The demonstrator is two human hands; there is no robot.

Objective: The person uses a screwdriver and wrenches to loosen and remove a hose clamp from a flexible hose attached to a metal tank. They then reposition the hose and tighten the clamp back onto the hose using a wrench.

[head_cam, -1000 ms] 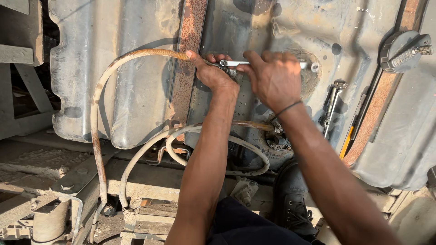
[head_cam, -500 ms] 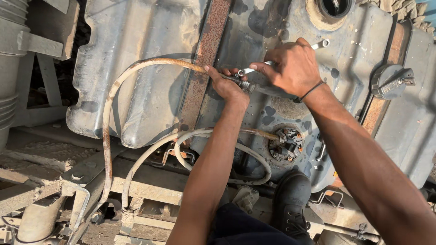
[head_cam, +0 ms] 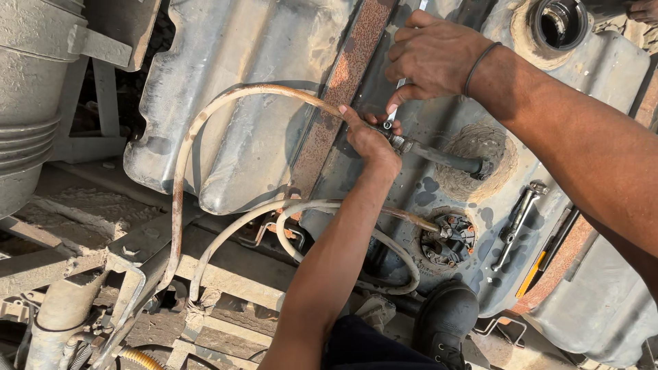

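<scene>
My left hand (head_cam: 367, 136) grips the end of a pale, dirty hose (head_cam: 205, 123) where it meets a metal fitting and a black rubber pipe (head_cam: 445, 159) on a grey metal fuel tank (head_cam: 233, 144). My right hand (head_cam: 432, 58), with a dark band on the wrist, is closed on a slim metal wrench (head_cam: 393, 109) whose lower end sits at that fitting, just above my left hand. The pale hose arcs left and down off the tank.
A rusty strap (head_cam: 346, 75) crosses the tank. An open round filler neck (head_cam: 561, 24) is at top right. A loose metal tool (head_cam: 515, 223) lies on the tank beside a round sender unit (head_cam: 449, 240). My black boot (head_cam: 449, 315) stands below, on a dusty truck frame (head_cam: 82, 253).
The view has shifted, so the tank and hands sit higher and larger in the frame. My right hand has swung the wrench from lying level to pointing steeply down at the fitting.
</scene>
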